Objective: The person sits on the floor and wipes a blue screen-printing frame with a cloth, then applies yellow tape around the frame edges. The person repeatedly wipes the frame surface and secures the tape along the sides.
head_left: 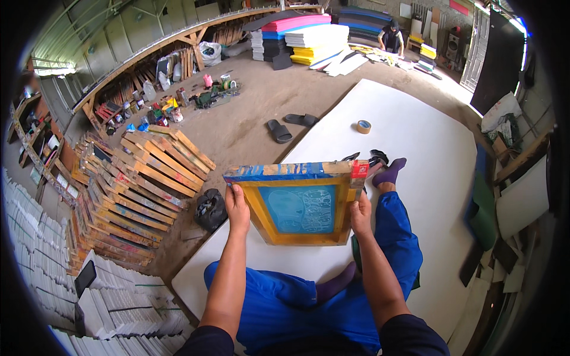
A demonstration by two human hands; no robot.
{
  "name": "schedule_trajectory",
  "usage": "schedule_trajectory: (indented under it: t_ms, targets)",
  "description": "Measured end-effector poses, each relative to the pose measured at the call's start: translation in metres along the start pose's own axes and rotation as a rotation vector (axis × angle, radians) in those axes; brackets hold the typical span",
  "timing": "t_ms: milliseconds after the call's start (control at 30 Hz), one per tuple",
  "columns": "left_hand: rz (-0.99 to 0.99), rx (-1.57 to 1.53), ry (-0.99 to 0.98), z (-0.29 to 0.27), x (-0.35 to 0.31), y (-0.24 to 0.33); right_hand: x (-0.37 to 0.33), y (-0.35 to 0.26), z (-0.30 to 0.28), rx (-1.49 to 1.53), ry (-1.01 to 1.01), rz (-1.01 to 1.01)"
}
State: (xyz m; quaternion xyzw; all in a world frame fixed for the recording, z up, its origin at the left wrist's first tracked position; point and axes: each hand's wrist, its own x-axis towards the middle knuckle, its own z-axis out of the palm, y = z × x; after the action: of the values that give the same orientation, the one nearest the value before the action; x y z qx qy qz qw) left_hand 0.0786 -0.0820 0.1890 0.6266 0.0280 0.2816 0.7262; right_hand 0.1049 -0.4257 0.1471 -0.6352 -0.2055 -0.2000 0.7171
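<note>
A wooden silk-screen printing frame [297,210] is held up and tilted in front of me. Its blue mesh carries pale sole-like outlines, and paint-stained tape covers parts of the wood. My left hand [237,209] grips its left side, the thumb lying on the near face. On the opposite side, my right hand [360,215] clasps the frame close to a red patch at the upper corner. The fingers behind the wood are mostly hidden. Below the frame is the large white sheet [439,148] where I sit with my legs spread.
A tape roll [364,126] and black items [378,158] lie on the sheet. Sandals [279,131] rest beyond its edge. Stacked wooden frames [127,196], a black bag [211,210] and white stacks [127,302] are at left. Coloured foam sheets [314,41] and another person [392,37] appear far back.
</note>
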Motion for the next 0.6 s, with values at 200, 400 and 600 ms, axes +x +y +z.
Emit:
schedule_trajectory:
  t_ms: [200,400,600]
  targets:
    - [0.143,-0.139,-0.072,0.054,0.0,0.08,-0.01,-0.093,-0.022,0.044,0.112,-0.072]
    - [0.28,-0.265,-0.245,0.128,-0.011,0.126,-0.037,-0.155,-0.077,0.067,0.307,-0.209]
    - [0.275,-0.103,-0.303,0.181,-0.064,0.139,-0.067,-0.237,-0.103,0.202,0.471,-0.26]
